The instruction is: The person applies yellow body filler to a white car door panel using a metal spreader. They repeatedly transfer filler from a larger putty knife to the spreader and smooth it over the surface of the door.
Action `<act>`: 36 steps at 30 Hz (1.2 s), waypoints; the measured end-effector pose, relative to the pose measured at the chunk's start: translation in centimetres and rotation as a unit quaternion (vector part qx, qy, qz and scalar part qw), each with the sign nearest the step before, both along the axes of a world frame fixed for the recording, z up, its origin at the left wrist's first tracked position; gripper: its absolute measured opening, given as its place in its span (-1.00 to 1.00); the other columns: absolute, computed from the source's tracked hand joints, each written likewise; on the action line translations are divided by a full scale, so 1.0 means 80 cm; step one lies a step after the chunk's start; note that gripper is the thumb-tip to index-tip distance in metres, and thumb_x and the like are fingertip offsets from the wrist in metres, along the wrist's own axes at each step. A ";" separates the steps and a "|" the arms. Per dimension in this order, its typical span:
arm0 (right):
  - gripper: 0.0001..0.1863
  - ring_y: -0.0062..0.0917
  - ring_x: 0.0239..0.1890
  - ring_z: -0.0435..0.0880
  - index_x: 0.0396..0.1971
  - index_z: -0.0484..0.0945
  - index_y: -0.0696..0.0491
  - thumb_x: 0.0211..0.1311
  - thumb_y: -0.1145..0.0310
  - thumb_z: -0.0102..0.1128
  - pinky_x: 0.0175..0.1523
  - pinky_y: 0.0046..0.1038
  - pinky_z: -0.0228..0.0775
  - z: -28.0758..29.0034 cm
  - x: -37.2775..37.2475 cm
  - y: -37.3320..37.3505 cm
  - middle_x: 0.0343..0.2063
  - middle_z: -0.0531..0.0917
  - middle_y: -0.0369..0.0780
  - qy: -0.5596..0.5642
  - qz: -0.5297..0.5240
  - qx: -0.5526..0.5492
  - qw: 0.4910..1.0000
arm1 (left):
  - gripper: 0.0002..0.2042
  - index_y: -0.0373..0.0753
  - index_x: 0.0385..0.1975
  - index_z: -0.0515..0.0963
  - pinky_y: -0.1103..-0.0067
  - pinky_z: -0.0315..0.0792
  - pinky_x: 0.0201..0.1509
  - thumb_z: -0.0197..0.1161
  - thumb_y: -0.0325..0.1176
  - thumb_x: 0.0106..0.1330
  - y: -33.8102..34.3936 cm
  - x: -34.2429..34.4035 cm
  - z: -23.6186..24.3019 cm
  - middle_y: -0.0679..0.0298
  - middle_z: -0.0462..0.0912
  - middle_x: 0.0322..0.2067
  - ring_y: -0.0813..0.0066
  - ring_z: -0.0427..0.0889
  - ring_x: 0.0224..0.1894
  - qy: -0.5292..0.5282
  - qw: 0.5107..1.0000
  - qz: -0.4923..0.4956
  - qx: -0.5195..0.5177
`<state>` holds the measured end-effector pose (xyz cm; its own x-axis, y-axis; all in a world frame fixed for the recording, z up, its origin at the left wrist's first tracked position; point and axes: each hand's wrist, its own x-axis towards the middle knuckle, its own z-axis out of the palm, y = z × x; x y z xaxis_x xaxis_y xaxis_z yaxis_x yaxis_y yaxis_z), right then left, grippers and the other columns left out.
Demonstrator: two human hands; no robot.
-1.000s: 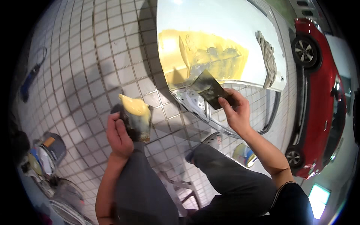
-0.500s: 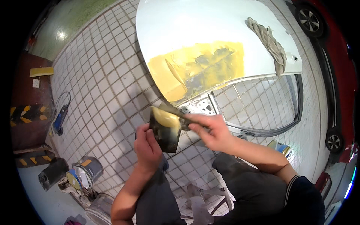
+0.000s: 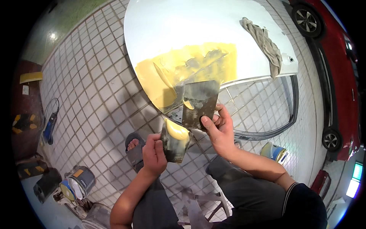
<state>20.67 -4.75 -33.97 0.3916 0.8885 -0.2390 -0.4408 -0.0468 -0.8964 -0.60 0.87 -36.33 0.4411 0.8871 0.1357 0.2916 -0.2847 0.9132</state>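
Head view: the person sits over a white car door panel (image 3: 190, 34) lying across the tiled floor (image 3: 91, 87), a broad patch of yellow body filler (image 3: 179, 68) spread along the panel's near edge. The left hand (image 3: 154, 152) is closed around a small dark mixing board (image 3: 174, 140), thumb over its face, with a lump of yellow filler (image 3: 176, 132) on its upper end. The right hand (image 3: 219, 128) pinches a wide metal spreader (image 3: 200, 103) by its lower edge, thumb in front and fingers behind, the blade upright just above the board and in front of the panel's near edge. A small dab of filler clings to the blade.

Half a second ago the spreader lay low against the board, the two hands close together; a second ago they were apart. Now the blade has lifted off towards the panel, which suggests filler has just been picked up for spreading.

A grey rag (image 3: 265, 42) lies at the panel's far right corner. Paint tins (image 3: 78, 183) stand on the floor at lower left, another tin (image 3: 273, 151) at right, and a red car (image 3: 335, 76) is parked beyond.
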 end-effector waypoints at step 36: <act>-0.67 -0.62 -0.52 0.21 -0.07 0.38 0.03 0.44 0.08 -0.15 -0.45 -0.58 0.08 -0.009 0.005 0.010 -0.54 0.27 -0.35 0.553 0.291 -0.133 0.769 | -0.80 -0.34 -0.21 0.44 0.65 0.21 -0.40 -0.10 -0.37 0.54 0.012 -0.014 -0.009 0.39 0.36 -0.53 0.66 0.26 -0.49 -0.092 0.990 0.031 -0.099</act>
